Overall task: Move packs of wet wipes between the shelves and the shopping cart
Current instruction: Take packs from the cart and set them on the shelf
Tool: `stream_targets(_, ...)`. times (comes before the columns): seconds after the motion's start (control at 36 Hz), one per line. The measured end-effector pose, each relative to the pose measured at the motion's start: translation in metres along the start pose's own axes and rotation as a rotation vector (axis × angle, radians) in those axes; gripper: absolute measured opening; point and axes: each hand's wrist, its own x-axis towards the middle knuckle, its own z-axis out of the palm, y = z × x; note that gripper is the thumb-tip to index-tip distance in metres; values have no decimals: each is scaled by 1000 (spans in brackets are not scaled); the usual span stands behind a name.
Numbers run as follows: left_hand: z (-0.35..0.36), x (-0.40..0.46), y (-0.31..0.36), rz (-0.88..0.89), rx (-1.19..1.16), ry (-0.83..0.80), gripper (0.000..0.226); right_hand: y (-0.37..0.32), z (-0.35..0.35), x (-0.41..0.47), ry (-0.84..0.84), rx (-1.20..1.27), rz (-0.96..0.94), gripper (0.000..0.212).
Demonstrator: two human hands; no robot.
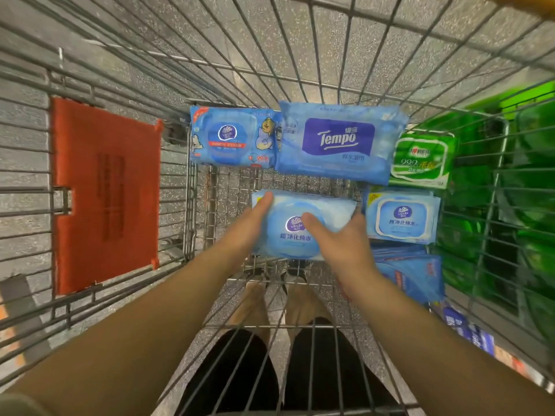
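both hands grip one pale blue vinda pack point(303, 232) low inside the wire cart point(354, 70): my left hand point(250, 225) curls round its left edge, my right hand point(339, 238) has its thumb on top and fingers wrapped over the right edge. beyond it i read a tempo pack point(339, 142), a cartoon-printed vinda pack point(234, 138), a green pack point(422, 159) marked 99%, and another vinda pack point(402, 219). an orange flap point(105, 193) hangs on the cart's left wall over speckled grey floor point(27, 130).

Hidden and blurred parts in the cart

The hands cover both ends of the held wipes pack point(303, 226); the green goods point(492, 187) outside the cart's right wall are smeared, and the blue packs point(411, 274) nearest are blurred.
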Motion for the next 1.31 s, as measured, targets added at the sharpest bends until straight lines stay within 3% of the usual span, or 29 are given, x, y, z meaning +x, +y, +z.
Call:
stream_targets(0.06,-1,2,1,9,-50,0,55,1,1,4,-23,56,34,127)
stream_targets(0.36,-3,13,-7,-24,-254,-125,47,7,-7,15,-191,272,120,132)
stream_targets(0.44,-4,12,-8,-21,-277,-167,62,6,-6,16,-224,299,116,122)
stream_targets(0.58,-1,14,-9,-28,-334,-195,40,9,-2,21,-277,340,168,84)
stream_targets(0.69,2,12,-8,-16,-355,-188,40,6,-3,20,-288,355,138,104)
stream_targets(0.83,3,-4,-4,-27,-383,-146,32,-4,-9,15,-341,357,127,92)
stream_targets(0.92,0,-27,1,-38,-400,-133,33,-16,-12,5,-353,341,116,99)
stream_targets(0.94,-3,-37,3,-35,-403,-126,33,-20,-13,0,-361,335,112,97)
stream_targets(1.06,-15,-77,13,-1,-424,-118,46,-43,-25,-27,-412,329,76,41)
stream_targets(1.11,-21,-97,20,28,-424,-118,61,-57,-32,-44,-430,349,52,37)
stream_targets(1.17,-25,-118,28,78,-418,-108,66,-73,-42,-59,-448,377,24,47)
stream_targets(1.31,-27,-176,61,216,-364,-93,58,-118,-75,-102,-455,402,-62,36)
